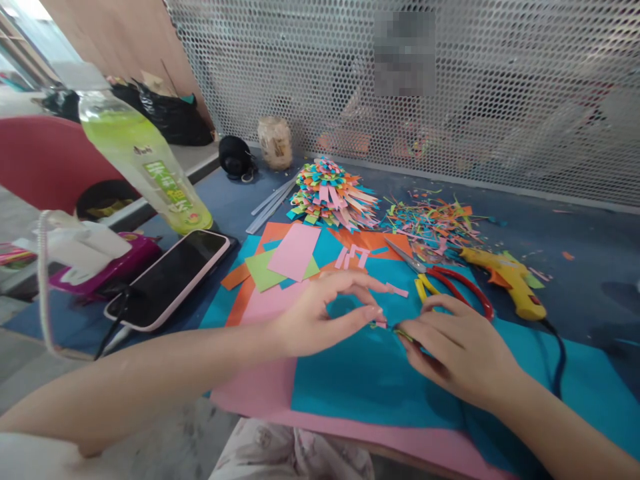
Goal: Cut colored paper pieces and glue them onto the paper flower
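My left hand [320, 313] is closed in a pinch, thumb and fingertip meeting on a small pink paper strip [381, 325]. To its right, my right hand [450, 347] is closed around something small with a yellow-green edge [406, 335], mostly hidden by the fingers. Both hands are over a blue paper sheet [350, 393]. Just beyond the right hand lie scissors with red handles [463, 290] and a yellow-handled tool [425, 288], partly covered by that hand. Short pink strips [351, 255] and a pink paper rectangle [296, 251] rest past the left fingers.
A fringed multicoloured paper piece [333, 193] stands at the back beside paper scraps [435, 223]. A yellow glue gun [505, 280] lies right, its cord trailing forward. Left are a phone [170, 280], a drink bottle [145, 160] and glue sticks [273, 203]. Perforated metal [300, 67] borders the back.
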Action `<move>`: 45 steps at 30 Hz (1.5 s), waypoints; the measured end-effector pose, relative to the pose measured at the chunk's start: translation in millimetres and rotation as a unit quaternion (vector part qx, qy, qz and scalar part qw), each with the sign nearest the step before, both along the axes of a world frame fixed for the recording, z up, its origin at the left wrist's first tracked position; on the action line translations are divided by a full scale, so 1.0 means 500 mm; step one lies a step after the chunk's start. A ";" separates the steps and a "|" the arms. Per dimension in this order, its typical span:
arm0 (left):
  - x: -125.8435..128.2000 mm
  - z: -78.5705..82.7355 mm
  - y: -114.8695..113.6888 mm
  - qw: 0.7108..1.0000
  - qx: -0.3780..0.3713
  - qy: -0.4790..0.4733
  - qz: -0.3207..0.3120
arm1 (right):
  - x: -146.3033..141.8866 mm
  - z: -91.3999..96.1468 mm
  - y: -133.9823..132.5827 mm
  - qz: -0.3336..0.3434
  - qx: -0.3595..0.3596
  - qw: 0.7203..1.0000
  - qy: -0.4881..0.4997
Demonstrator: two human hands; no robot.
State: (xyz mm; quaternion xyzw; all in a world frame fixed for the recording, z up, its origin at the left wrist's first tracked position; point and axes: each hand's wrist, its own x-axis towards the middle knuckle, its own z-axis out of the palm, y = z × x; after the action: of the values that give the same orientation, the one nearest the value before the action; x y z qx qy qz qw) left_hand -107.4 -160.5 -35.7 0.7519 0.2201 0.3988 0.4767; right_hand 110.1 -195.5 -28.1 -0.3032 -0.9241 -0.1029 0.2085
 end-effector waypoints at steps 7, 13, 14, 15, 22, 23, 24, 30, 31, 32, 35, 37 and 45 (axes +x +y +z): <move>-0.004 0.006 -0.002 0.996 0.066 0.055 0.035 | 0.000 -0.002 -0.001 0.004 0.001 1.000 0.007; -0.005 0.006 -0.003 0.995 0.072 0.063 0.035 | -0.004 0.001 0.002 0.004 -0.014 1.000 0.015; -0.005 0.006 -0.002 0.994 0.075 0.065 0.035 | -0.005 0.001 0.002 0.004 -0.017 1.000 0.016; -0.005 0.006 -0.002 0.994 0.082 0.068 0.034 | -0.005 0.002 0.002 0.005 -0.021 1.000 0.018; -0.006 0.007 -0.001 0.992 0.100 0.071 0.033 | -0.007 0.003 -0.003 -0.002 -0.073 0.996 0.057; -0.006 0.007 -0.001 0.992 0.099 0.071 0.035 | -0.007 0.002 -0.004 -0.011 -0.083 0.994 0.067; -0.005 0.006 -0.001 0.992 0.096 0.073 0.040 | -0.008 0.002 -0.005 -0.024 -0.095 0.992 0.081; -0.002 -0.009 0.005 0.996 0.012 0.063 0.057 | -0.015 0.003 -0.006 -0.116 -0.247 0.948 0.164; -0.001 -0.010 0.006 0.997 -0.004 0.057 0.054 | -0.017 0.005 -0.006 -0.127 -0.275 0.938 0.169; -0.001 -0.011 0.006 0.997 -0.017 0.050 0.050 | -0.019 0.008 -0.006 -0.138 -0.298 0.928 0.175; 0.000 -0.009 0.005 0.998 -0.031 0.035 0.042 | -0.024 0.016 -0.006 -0.152 -0.345 0.906 0.195; 0.001 -0.008 0.005 0.998 -0.019 0.033 0.040 | -0.026 0.019 -0.006 -0.155 -0.370 0.892 0.207; 0.002 -0.010 0.021 0.994 0.085 0.068 0.015 | -0.025 0.017 -0.007 -0.149 -0.459 0.838 0.254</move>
State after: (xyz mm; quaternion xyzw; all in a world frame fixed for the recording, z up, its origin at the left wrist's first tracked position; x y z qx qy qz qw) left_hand -106.5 -149.9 -40.7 0.8118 0.2282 0.3712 0.3887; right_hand 97.8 -198.9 -19.6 -0.5140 -0.7233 0.3843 0.2549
